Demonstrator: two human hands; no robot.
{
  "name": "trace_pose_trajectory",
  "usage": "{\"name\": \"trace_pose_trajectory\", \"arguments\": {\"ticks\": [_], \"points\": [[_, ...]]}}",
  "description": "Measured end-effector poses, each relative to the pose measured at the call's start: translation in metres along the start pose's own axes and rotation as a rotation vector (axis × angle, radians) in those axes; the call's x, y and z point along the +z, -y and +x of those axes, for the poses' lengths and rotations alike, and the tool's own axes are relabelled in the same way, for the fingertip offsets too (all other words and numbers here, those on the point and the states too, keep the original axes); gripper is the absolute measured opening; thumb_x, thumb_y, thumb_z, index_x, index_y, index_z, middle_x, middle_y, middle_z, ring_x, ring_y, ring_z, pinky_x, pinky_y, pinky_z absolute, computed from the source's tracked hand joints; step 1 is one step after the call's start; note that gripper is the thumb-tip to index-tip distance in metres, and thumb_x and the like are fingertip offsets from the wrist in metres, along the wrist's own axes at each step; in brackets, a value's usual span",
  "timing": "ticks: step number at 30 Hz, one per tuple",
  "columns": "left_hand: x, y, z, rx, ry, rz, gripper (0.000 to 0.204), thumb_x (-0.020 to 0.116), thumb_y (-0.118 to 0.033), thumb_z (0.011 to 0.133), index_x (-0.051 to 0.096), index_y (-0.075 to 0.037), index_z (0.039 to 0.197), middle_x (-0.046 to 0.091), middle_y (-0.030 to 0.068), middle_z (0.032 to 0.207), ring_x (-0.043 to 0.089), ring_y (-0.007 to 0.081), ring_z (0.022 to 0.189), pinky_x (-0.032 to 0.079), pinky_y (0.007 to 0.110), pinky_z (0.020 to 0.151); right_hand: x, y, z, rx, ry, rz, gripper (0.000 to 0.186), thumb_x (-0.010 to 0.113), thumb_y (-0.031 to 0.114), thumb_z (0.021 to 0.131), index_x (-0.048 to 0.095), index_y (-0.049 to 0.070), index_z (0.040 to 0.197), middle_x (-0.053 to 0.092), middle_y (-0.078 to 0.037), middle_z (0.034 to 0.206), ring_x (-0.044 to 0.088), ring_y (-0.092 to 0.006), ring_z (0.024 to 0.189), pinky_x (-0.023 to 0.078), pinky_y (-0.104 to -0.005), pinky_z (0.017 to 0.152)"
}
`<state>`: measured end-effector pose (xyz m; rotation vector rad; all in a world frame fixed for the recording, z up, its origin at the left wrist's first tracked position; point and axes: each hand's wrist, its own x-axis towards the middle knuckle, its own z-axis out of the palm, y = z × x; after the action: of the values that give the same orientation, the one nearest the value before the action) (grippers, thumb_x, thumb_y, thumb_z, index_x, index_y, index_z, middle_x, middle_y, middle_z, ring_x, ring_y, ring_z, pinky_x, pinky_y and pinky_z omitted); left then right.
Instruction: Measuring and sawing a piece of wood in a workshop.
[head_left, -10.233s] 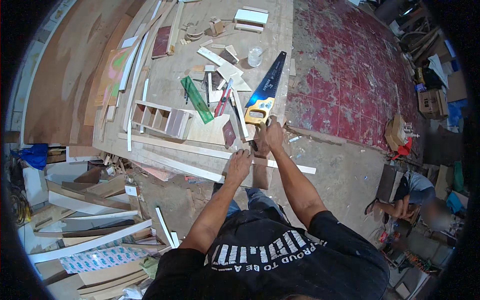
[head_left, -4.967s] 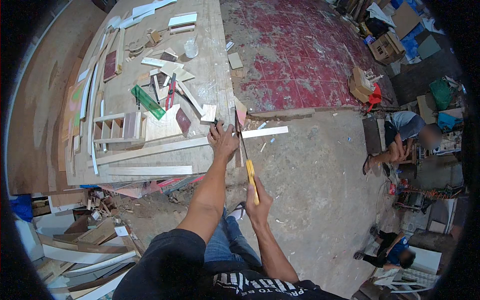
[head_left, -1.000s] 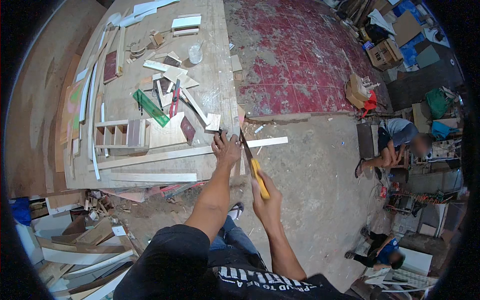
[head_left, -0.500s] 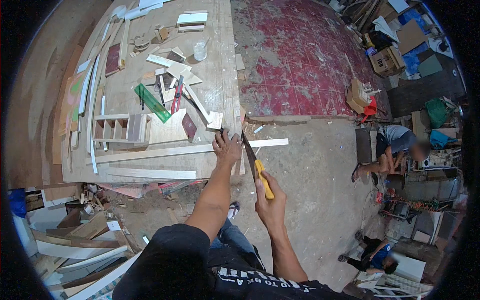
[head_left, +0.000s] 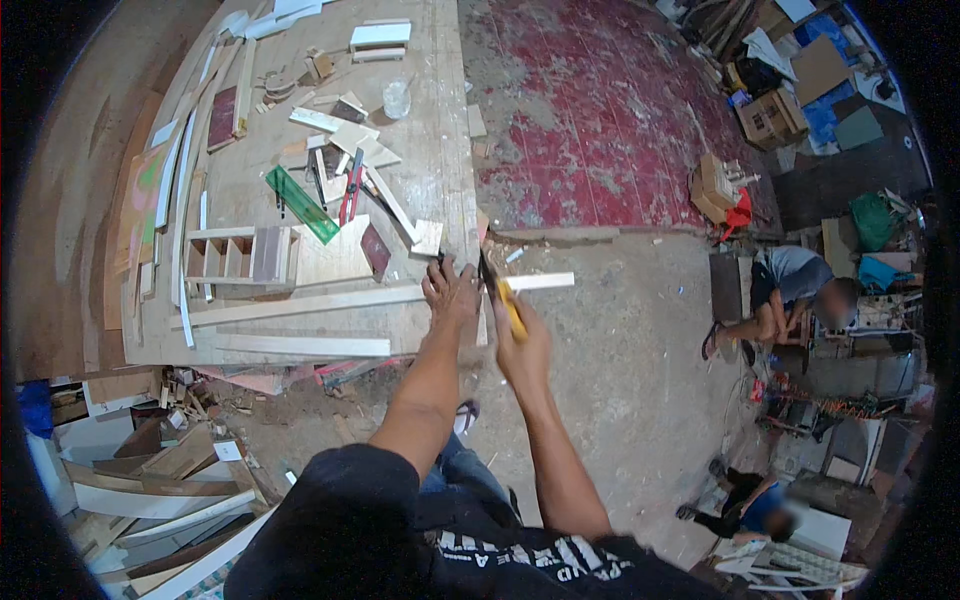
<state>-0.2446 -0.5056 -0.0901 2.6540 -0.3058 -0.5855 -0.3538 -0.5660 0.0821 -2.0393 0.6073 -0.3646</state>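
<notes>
A long pale wooden strip (head_left: 330,302) lies across the near part of the workbench (head_left: 420,180) and juts past its right edge. My left hand (head_left: 453,292) bears down on it close to that edge, fingers curled over the wood. In my right hand (head_left: 522,345) is a handsaw (head_left: 510,310), its yellow handle wrapped by my fingers. The dark blade crosses the strip just right of my left hand; the exact contact is too small to make out. Beyond my left hand sits a small square wooden block (head_left: 428,238).
A green ruler (head_left: 303,205), a red cutter (head_left: 351,187), wood offcuts and a small compartmented box (head_left: 243,255) lie on the bench. A second strip (head_left: 305,345) rests along its near edge. Scrap wood (head_left: 160,490) is piled lower left. Two people sit at the right.
My right hand has pushed the saw forward and slightly left, so the handle is now closer to the strip. My left hand stays on the strip.
</notes>
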Motion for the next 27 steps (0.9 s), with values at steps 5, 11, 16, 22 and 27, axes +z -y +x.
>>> {"name": "trace_pose_trajectory", "arguments": {"ticks": [5,11,16,22,27], "points": [[0.017,0.012,0.009,0.067,-0.087,0.017,0.039,0.056,-0.035,0.092,0.057,-0.022,0.129,0.026,0.0142,0.153,0.014,0.0415,0.143,0.011,0.059,0.111,0.006,-0.017,0.008,0.082,0.089,0.033,0.036,0.062,0.022,0.097,0.063,-0.008,0.115,0.070,-0.023,0.099,0.067,-0.0262,0.091,0.052,-0.0351,0.084],[0.004,0.009,-0.003,0.016,-0.082,0.001,0.038,0.059,-0.035,0.092,0.058,-0.020,0.127,0.028,0.0135,0.151,0.015,0.0424,0.142,0.012,0.063,0.110,-0.018,0.008,-0.016,0.149,0.086,0.081,0.034,0.061,0.020,0.096,0.063,-0.006,0.119,0.069,-0.029,0.103,0.070,-0.0338,0.098,0.053,-0.0380,0.084],[0.021,-0.004,0.013,0.064,-0.100,-0.005,0.039,0.061,-0.035,0.089,0.057,-0.025,0.126,0.027,0.0128,0.151,0.013,0.0415,0.143,0.013,0.062,0.110,0.015,-0.033,0.039,0.047,-0.003,0.034,0.036,0.062,0.023,0.096,0.064,-0.006,0.117,0.069,-0.028,0.100,0.069,-0.0340,0.089,0.052,-0.0380,0.079],[0.006,0.021,0.005,-0.023,-0.046,-0.016,0.034,0.058,-0.035,0.091,0.056,-0.025,0.124,0.023,0.0117,0.153,0.007,0.0419,0.144,0.009,0.062,0.111,-0.014,0.010,-0.042,0.052,0.047,0.030,0.032,0.062,0.019,0.097,0.064,-0.003,0.119,0.070,-0.019,0.096,0.065,-0.0154,0.075,0.052,-0.0293,0.068],[0.016,-0.020,0.008,0.055,-0.055,-0.035,0.040,0.060,-0.038,0.091,0.058,-0.023,0.128,0.026,0.0133,0.153,0.011,0.0418,0.144,0.009,0.061,0.112,0.025,-0.063,0.048,-0.347,-0.180,-0.048,0.034,0.063,0.020,0.096,0.063,-0.003,0.121,0.065,-0.008,0.078,0.055,-0.0109,0.054,0.046,-0.0288,0.051]]}}
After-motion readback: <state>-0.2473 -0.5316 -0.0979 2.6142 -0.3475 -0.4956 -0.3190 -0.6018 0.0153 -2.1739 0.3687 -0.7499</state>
